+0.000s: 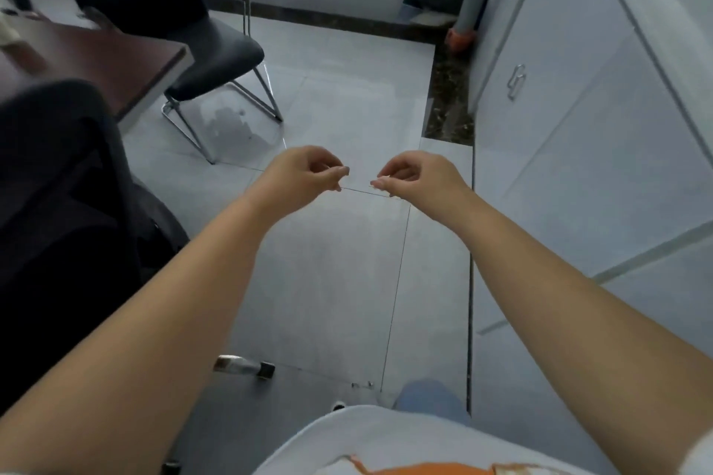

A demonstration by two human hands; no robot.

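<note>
Head view shows my left hand (pixel 304 173) and right hand (pixel 416 175) held out over the floor (pixel 328 274). They are near each other, each with thumb and forefinger pinched together and the other fingers curled. Between the fingertips runs a fine line that I take for a thread (pixel 362 192), though it lies right along a tile joint and I cannot be sure. To do this step well, I judge I should pinch firmly close to the tips and pull apart evenly, so the thread goes taut without snapping. I should also hold it over the pale tile where it shows best. No writing can be read: the orange print on my shirt (pixel 416 469) shows no letters, and the cabinet (pixel 578 135) at right is plain.
</note>
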